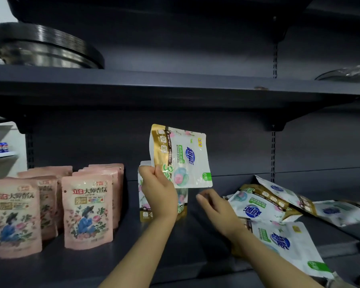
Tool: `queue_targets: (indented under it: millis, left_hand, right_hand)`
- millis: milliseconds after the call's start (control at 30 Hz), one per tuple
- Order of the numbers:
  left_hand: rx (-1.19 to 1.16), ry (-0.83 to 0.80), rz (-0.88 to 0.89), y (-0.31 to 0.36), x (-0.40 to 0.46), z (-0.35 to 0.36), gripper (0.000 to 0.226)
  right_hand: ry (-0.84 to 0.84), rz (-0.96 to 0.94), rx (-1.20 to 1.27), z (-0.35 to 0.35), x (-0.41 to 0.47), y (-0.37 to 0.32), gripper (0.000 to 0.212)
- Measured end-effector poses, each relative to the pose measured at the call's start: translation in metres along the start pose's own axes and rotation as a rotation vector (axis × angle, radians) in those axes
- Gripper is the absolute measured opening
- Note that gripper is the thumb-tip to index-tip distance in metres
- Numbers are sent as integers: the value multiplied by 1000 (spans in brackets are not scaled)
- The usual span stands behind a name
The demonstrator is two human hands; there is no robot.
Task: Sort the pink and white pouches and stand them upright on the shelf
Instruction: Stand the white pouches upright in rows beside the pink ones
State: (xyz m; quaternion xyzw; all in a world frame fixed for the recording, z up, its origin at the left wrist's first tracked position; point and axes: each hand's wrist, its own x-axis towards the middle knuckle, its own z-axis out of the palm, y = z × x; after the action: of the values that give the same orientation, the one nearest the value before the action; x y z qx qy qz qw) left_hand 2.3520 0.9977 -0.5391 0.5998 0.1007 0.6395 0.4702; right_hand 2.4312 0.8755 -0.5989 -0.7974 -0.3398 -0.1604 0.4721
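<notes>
Two bare forearms reaching over a dark shelf (175, 256) of pink and white pouches.

Left hand (157, 191): raised mid-shelf, thumb and fingers pinching the lower gold-striped edge of a white pouch (182, 156), held tilted in the air above the shelf. Behind this hand: one white pouch standing upright (182, 201), largely hidden by the hand and wrist. Right hand (214, 206): just right of the left, fingers loosely curved and spread, holding nothing, slightly blurred. Right side: loose heap of white pouches (279, 215) lying flat and overlapping, some upside down. Left side: pink pouches (87, 210) standing upright in rows, fronts facing out. Upper shelf (154, 84): stack of dark metal pans (42, 48) at the left; clear-wrapped item (349, 73) at the right edge, not identifiable.
</notes>
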Motion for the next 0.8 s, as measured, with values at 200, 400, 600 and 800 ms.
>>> queue_targets:
  millis: [200,400,600,800]
  left_hand:
    - [-114,38,-225,0,-9,-3,14]
    - [-239,-32,-548,-6,-28,-5,14]
    - [-236,-243,-638,-35,-32,-20,14]
    - [-176,-213,-539,-47,-10,-49,43]
  right_hand:
    - [6,239,710,33,0,-48,40]
    - [-51,225,1374,49,3,-85,43]
    - [67,317,1265,45,7,-75,36]
    - [5,261,1076,20,12,-56,27]
